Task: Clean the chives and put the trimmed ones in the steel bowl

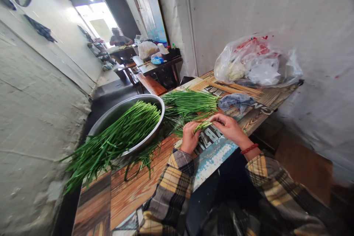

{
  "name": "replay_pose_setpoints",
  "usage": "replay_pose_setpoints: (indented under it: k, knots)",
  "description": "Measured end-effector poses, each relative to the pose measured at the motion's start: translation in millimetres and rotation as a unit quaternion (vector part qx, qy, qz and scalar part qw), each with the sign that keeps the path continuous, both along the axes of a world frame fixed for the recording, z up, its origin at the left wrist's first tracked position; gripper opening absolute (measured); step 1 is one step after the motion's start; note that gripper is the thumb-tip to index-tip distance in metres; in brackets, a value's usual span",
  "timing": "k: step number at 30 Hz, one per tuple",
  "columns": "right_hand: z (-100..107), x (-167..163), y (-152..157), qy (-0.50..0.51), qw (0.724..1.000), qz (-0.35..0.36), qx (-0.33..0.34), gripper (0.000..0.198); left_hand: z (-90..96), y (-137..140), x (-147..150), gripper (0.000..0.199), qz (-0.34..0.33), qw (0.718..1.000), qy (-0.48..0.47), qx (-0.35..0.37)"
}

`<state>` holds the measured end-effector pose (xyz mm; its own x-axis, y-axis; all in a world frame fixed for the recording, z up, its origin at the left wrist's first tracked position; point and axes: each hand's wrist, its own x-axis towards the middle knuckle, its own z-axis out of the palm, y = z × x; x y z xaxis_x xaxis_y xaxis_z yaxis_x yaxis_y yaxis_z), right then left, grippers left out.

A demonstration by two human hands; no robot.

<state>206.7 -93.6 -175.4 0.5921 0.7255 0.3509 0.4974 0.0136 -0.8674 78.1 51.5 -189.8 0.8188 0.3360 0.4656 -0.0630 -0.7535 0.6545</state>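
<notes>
My left hand [189, 137] is closed around a small bunch of green chive stalks [202, 125] just above the wooden table [132, 188]. My right hand [228, 127], with a red bead bracelet at the wrist, pinches the other end of the same stalks. Just beyond my hands lies a loose pile of chives [190, 104] on the table. To the left, a metal basin [110, 117] holds a long sheaf of chives [116, 141] that hangs over its near rim.
A grey-blue cloth [237, 101] lies beyond my right hand. Filled plastic bags [257, 62] sit at the table's far end against the white wall. Further back stand more tables with bags, where another person sits. A concrete floor lies to the left.
</notes>
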Motion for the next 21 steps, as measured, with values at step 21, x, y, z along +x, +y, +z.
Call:
replay_pose_setpoints:
  k: [21]
  knots:
    - [-24, -29, 24, -0.005, 0.998, -0.056, 0.020, 0.043, -9.4, -2, 1, 0.025, -0.016, 0.996, 0.020, -0.084]
